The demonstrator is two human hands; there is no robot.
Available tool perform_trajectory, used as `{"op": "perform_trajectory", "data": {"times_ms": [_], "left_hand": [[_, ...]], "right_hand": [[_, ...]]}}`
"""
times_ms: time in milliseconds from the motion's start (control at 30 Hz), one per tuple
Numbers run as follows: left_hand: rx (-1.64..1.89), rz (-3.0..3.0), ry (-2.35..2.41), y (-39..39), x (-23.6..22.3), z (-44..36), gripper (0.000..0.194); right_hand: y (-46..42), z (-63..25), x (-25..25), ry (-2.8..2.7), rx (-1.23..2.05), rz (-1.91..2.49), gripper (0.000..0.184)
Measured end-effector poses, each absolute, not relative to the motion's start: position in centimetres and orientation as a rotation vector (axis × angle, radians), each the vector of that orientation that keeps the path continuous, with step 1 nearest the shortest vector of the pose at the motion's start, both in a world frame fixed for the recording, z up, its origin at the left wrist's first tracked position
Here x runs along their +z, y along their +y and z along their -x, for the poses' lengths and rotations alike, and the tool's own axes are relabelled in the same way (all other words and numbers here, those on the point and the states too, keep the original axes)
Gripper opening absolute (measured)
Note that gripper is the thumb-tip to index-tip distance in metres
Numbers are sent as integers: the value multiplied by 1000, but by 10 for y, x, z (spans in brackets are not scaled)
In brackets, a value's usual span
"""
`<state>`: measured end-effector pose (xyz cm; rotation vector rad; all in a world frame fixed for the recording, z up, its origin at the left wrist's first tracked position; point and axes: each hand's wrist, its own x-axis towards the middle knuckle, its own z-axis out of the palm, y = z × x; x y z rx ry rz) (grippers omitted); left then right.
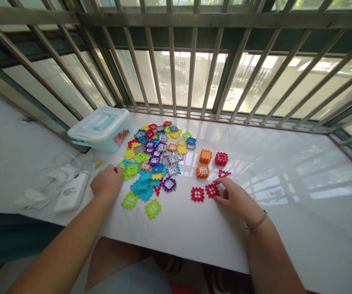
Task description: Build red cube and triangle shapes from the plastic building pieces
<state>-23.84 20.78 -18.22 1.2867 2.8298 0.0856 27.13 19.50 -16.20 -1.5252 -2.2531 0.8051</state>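
Note:
My right hand [238, 199] has its thumb and fingertips at the edges of a red square window tile [212, 190] with toothed sides. Just left of it, another red window tile [198, 194] lies flat. A red triangular piece [224, 173] lies behind my fingers. My left hand [107, 180] rests as a loose fist on the tabletop, beside green window tiles [129, 171] at the left edge of a mixed pile; nothing shows in it. The pile holds purple tiles [155, 158], teal pieces [143, 185], and yellow, grey, blue and orange ones.
Behind my right hand stand two orange stacks [205, 156] and a red stack [221, 159]. A lidded pale-teal box [102, 127] is at the back left. A white power strip [71, 192] with cables lies left. Metal bars [191, 73] line the window behind the white tabletop [286, 228].

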Motion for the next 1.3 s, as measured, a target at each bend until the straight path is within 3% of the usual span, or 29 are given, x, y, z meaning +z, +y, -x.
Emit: {"op": "perform_trajectory", "data": {"times_ms": [533,1033,1300], "left_hand": [[59,-1298,2804,208,-178,237,55],[36,-1281,2836,209,-186,243,57],[24,-1297,2836,209,-187,244,58]], "right_hand": [[190,-253,-173,-2304,643,1512,69],[188,-248,-171,-2294,637,1580,69],[189,-257,-160,-2296,816,1469,76]]}}
